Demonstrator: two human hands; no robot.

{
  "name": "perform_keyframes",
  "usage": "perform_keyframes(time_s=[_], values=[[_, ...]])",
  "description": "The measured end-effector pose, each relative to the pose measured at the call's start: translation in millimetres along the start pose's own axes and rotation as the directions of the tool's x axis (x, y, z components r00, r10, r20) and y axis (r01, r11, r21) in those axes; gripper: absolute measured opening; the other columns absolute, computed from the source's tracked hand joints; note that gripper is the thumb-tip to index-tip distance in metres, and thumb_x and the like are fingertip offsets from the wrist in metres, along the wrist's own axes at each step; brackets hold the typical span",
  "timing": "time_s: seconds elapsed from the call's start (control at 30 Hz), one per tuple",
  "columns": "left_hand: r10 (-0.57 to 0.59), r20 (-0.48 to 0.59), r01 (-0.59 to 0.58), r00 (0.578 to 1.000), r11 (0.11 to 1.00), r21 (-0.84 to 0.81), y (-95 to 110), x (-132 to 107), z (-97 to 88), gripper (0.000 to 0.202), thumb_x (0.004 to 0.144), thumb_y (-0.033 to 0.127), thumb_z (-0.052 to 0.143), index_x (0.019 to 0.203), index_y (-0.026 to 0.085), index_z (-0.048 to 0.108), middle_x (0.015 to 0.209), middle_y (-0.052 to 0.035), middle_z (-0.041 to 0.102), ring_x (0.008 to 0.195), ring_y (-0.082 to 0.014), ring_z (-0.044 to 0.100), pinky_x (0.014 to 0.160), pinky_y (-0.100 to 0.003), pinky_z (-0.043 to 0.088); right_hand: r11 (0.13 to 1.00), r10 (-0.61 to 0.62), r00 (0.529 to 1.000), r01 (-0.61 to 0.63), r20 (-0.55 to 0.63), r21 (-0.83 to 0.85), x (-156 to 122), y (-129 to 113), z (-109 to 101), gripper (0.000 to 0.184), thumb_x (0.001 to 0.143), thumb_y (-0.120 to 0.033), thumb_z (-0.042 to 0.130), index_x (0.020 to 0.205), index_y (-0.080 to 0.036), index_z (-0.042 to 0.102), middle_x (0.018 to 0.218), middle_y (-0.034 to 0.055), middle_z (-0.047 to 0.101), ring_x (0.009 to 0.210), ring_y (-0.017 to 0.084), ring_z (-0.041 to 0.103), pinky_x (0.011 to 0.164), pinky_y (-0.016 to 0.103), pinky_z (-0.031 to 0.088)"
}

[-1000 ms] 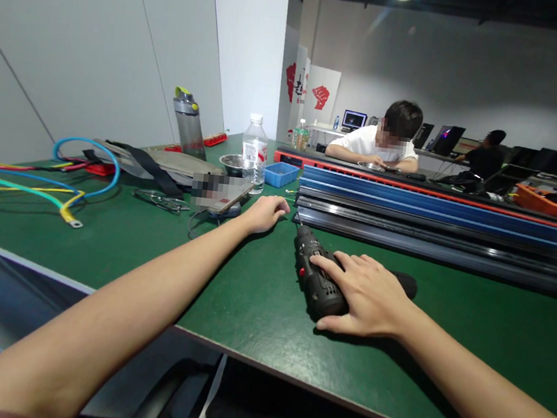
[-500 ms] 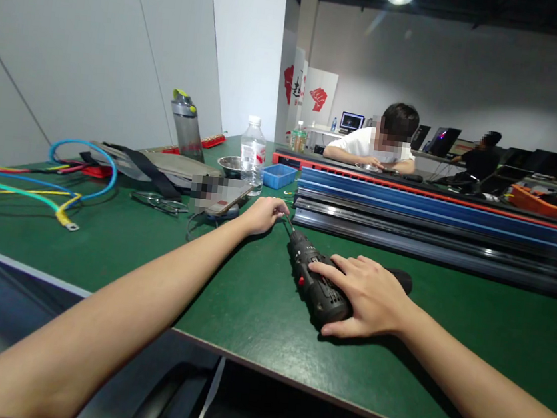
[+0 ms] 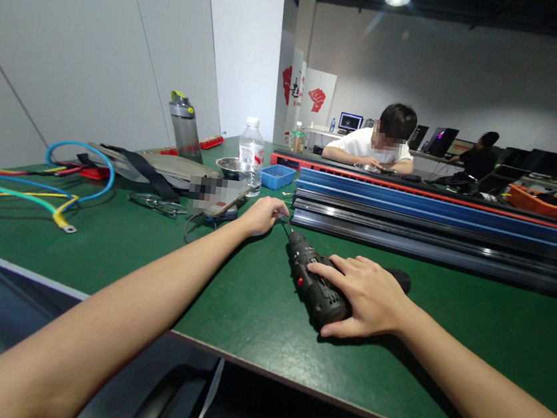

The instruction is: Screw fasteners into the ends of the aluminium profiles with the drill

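Observation:
A black cordless drill (image 3: pixel 311 281) lies on its side on the green table (image 3: pixel 256 314), bit pointing away to the left. My right hand (image 3: pixel 366 297) rests on its body, fingers curled over it. My left hand (image 3: pixel 263 215) reaches out to the bit's tip, fingers pinched together there; what they pinch is too small to make out. Behind the drill lies a stack of long blue, black and red rails (image 3: pixel 438 220).
Coloured cables (image 3: pixel 34 188) lie at the left. A grey bottle (image 3: pixel 183 128), a clear water bottle (image 3: pixel 252 156), a metal bowl (image 3: pixel 230 164), a blue tray (image 3: pixel 277 176), scissors (image 3: pixel 158 204) and a phone (image 3: pixel 222 197) stand further back. A person sits across the table (image 3: pixel 373 146).
The drill has swung so its bit points left towards my left hand, away from the rails. My left fingers have closed at the bit's tip. My right hand stays on the drill.

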State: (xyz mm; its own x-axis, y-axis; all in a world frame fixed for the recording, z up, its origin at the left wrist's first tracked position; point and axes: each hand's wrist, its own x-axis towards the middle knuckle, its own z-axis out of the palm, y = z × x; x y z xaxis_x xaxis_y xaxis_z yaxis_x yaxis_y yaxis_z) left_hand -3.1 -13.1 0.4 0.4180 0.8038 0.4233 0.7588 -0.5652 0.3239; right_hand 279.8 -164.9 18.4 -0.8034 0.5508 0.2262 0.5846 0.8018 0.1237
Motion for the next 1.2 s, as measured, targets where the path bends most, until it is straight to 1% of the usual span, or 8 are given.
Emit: perform_keyframes(time_s=[0.13,0.33,0.53,0.6,0.77,0.87,1.03,1.2], values=[[0.002,0.011,-0.002,1.0,1.0,0.009,0.2,0.7,1.8,0.033,0.069,0.001,0.051,0.09,0.015,0.073,0.09,-0.0065,0.073,0.079,-0.0163,0.064,0.077,-0.028,0.051,1.0,0.003,1.0,-0.003,0.006,0.004,0.4,-0.1,-1.0,0.097,0.073,-0.086,0.047,0.147,-0.025,0.041,0.121,0.0193,0.059,0.097,0.032,0.063,0.085,0.046,0.045],[0.003,-0.031,-0.003,1.0,1.0,0.003,0.5,1.2,5.0,0.035,0.068,0.001,0.049,0.088,0.015,0.074,0.082,-0.0052,0.069,0.079,-0.0167,0.062,0.081,-0.031,0.051,1.0,-0.002,1.0,0.002,0.013,0.019,0.8,0.3,-1.2,0.097,0.073,-0.085,0.047,0.148,-0.024,0.041,0.121,0.019,0.058,0.096,0.032,0.063,0.085,0.045,0.044],[-0.065,0.01,0.066,0.998,0.995,-0.073,1.8,1.3,4.1,0.024,0.081,0.011,0.05,0.09,0.017,0.072,0.091,-0.0057,0.073,0.083,-0.0165,0.065,0.085,-0.031,0.052,1.0,-0.001,1.0,0.001,0.0,0.021,0.4,0.2,-0.6,0.097,0.072,-0.085,0.048,0.147,-0.023,0.042,0.122,0.0195,0.058,0.095,0.032,0.063,0.084,0.045,0.044],[-0.067,0.013,0.068,0.998,0.995,-0.074,2.1,1.3,3.5,0.023,0.082,0.012,0.051,0.089,0.017,0.072,0.092,-0.0057,0.074,0.083,-0.0163,0.066,0.085,-0.03,0.052,1.0,-0.002,1.0,0.002,-0.001,0.019,0.4,0.2,-0.8,0.097,0.073,-0.085,0.049,0.147,-0.024,0.042,0.121,0.0189,0.058,0.095,0.031,0.063,0.084,0.044,0.044],[-0.051,0.005,0.051,0.999,0.997,-0.057,0.7,1.3,4.7,0.029,0.076,0.004,0.049,0.089,0.016,0.072,0.081,-0.0038,0.071,0.078,-0.0151,0.064,0.081,-0.028,0.052,1.0,0.002,1.0,-0.002,-0.001,0.018,0.7,0.1,-1.2,0.097,0.072,-0.086,0.048,0.147,-0.024,0.042,0.121,0.019,0.059,0.095,0.031,0.063,0.084,0.044,0.045],[-0.046,0.003,0.047,0.999,0.997,-0.054,-0.6,1.4,5.8,0.031,0.074,0.004,0.048,0.089,0.015,0.073,0.078,-0.0034,0.069,0.076,-0.0149,0.062,0.078,-0.028,0.051,1.0,0.007,1.0,-0.007,0.004,0.024,0.8,-0.1,-1.5,0.097,0.072,-0.086,0.048,0.147,-0.024,0.042,0.121,0.0193,0.059,0.096,0.032,0.063,0.085,0.046,0.045],[-0.034,0.006,0.034,0.999,0.997,-0.064,-1.6,1.6,6.0,0.031,0.073,0.005,0.048,0.089,0.016,0.072,0.081,-0.0037,0.07,0.077,-0.015,0.062,0.079,-0.028,0.051,1.0,0.008,1.0,-0.008,0.007,0.025,0.7,-0.7,-2.5,0.097,0.072,-0.085,0.049,0.147,-0.025,0.042,0.121,0.0188,0.059,0.098,0.033,0.063,0.085,0.046,0.045],[-0.033,-0.018,0.031,0.999,0.996,-0.083,-1.4,1.8,6.2,0.024,0.08,0.012,0.05,0.088,0.017,0.071,0.088,-0.0049,0.073,0.08,-0.0156,0.064,0.082,-0.029,0.051,1.0,0.008,1.0,-0.008,-0.003,0.02,0.5,-0.8,-1.5,0.097,0.072,-0.086,0.048,0.147,-0.025,0.041,0.124,0.0194,0.058,0.099,0.034,0.063,0.085,0.046,0.046]])
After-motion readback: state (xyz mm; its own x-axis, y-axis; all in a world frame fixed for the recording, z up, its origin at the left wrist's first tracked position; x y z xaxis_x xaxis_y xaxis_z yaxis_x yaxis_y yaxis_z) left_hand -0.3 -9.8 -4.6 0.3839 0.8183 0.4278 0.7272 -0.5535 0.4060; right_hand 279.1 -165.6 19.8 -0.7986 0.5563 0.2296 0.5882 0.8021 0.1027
